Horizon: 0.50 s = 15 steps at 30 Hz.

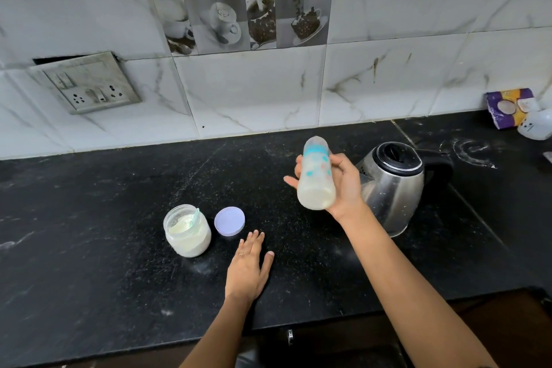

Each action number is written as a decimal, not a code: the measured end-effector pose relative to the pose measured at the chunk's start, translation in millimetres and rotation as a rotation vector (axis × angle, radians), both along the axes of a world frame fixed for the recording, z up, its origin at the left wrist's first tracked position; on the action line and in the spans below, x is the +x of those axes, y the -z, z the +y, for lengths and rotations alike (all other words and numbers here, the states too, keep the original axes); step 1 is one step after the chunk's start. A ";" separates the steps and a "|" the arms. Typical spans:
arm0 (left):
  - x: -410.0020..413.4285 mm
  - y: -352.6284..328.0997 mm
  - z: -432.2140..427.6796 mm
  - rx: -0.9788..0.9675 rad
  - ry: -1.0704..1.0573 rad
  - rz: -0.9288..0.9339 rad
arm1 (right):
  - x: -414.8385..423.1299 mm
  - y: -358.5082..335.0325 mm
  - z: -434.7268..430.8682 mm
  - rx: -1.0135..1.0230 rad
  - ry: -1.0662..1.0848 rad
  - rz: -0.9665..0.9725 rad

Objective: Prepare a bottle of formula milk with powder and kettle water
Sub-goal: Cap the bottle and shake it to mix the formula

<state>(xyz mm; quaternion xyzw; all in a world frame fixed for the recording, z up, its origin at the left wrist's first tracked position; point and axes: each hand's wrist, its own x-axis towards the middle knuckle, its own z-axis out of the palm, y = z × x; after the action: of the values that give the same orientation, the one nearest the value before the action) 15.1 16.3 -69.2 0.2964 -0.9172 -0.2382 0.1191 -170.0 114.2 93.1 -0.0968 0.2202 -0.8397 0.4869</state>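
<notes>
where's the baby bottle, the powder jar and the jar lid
baby bottle point(317, 185), head view, on its milky lower body
powder jar point(188, 243), head view, on its lower glass wall
jar lid point(229, 222), head view, on the middle of its round face

View: one head-worn wide-angle camera.
Facing: forward and down, onto the black desk point(89, 248) and the tiled wall point(388, 84) behind it.
Nearness: close above the desk's front edge.
Edges: straight lines bow, probably lens distortion.
</notes>
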 end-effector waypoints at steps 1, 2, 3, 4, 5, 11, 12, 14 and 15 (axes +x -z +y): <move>0.0 0.4 0.0 0.000 0.000 -0.001 | -0.2 2.7 2.8 0.008 -0.040 0.078; 0.0 0.6 0.3 0.000 0.000 -0.003 | 0.0 3.1 4.7 0.006 -0.057 0.133; -0.2 0.6 0.6 0.001 -0.001 -0.003 | -0.9 1.7 4.6 -0.011 -0.065 0.134; -0.6 0.7 0.6 0.005 -0.002 -0.001 | -1.5 1.0 2.9 -0.038 -0.057 0.092; -0.8 0.9 0.4 0.013 -0.004 -0.001 | -1.1 -0.4 0.6 -0.059 -0.030 0.026; -0.4 5.1 -2.2 0.001 0.012 -0.007 | 2.2 12.6 -1.1 -0.087 -0.030 -0.075; -0.9 5.4 -2.3 -0.001 0.011 -0.005 | 2.1 10.9 -1.7 -0.084 -0.054 -0.085; -1.5 5.8 -2.3 0.001 0.005 -0.002 | -2.1 8.5 -6.7 -0.047 -0.012 -0.158; -1.6 6.0 -2.4 0.000 0.003 -0.001 | -3.3 8.0 -8.8 -0.016 0.024 -0.177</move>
<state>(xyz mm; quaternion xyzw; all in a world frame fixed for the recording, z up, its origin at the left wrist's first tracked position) 13.5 13.9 -75.1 0.2952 -0.9177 -0.2382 0.1182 -173.3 105.4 85.1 -0.0233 0.1706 -0.8524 0.4937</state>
